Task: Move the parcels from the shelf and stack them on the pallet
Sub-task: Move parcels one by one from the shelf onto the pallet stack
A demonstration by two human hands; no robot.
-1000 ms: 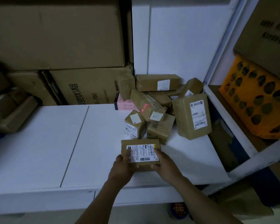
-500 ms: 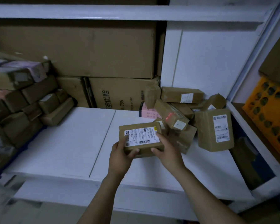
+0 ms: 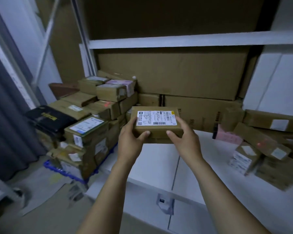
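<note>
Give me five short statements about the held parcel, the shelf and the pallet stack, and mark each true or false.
1. The left hand and the right hand both grip one brown parcel. True.
2. That parcel lies flat on the white shelf. False: the hands hold it up above the shelf.
3. A stack of parcels stands on the blue pallet, left of the shelf. True.
4. The parcel's white label faces down. False: it faces up, toward the camera.
5. The shelf holds no loose parcels. False: several loose parcels lie at its right end.
</note>
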